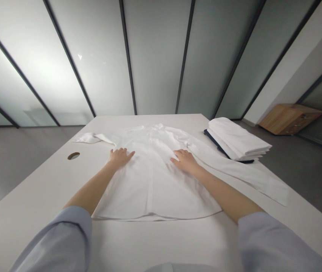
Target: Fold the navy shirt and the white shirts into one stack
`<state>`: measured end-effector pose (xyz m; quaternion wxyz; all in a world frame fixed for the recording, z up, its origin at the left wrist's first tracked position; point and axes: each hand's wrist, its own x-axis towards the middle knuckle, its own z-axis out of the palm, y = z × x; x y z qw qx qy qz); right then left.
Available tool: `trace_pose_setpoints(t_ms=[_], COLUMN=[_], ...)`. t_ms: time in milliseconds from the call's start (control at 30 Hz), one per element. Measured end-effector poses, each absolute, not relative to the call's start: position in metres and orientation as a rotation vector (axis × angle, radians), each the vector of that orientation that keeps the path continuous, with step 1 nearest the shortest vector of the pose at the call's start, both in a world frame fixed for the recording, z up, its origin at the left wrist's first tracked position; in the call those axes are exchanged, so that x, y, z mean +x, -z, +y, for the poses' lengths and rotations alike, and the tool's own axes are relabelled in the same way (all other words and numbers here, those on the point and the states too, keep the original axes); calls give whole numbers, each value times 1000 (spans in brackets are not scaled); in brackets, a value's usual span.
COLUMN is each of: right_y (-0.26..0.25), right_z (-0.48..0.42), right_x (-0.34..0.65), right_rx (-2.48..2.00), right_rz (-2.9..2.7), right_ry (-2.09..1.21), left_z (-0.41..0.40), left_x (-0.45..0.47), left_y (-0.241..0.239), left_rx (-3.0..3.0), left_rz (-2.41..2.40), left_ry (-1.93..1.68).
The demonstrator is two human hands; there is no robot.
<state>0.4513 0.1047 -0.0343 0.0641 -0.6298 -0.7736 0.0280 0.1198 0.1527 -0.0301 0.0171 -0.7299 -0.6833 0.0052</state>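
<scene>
A white long-sleeved shirt lies spread on the white table, its collar at the far end and its hem toward me. My left hand rests flat on the shirt's left side, fingers spread. On the right side of the body, my right hand lies with its fingers stretched out over the cloth. Neither hand grips anything. The right sleeve reaches out diagonally toward the table's right edge. At the left, the other sleeve is bunched up near the shoulder.
On the table's right side, a stack of folded white garments sits on a dark flat item. The white table has a round hole at left. A wooden cabinet stands on the floor, and frosted glass panels line the back.
</scene>
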Motion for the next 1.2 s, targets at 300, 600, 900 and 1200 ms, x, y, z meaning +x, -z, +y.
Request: trace_pose_setpoints(t_ms=[300, 600, 900, 1200], right_y=[58, 63, 46, 67], right_z=[155, 153, 148, 168], right_x=[464, 471, 459, 457], right_rx=[-2142, -2123, -2056, -2156], right_rz=[-2313, -2353, -2267, -2206], right_ry=[-126, -91, 38, -85], left_z=[154, 137, 156, 168], left_x=[123, 128, 147, 156], left_y=[56, 38, 35, 56], left_rx=[-2333, -2331, -2293, -2323], left_rz=[-2089, -2166, -2106, -2131], left_ry=[-78, -143, -31, 89])
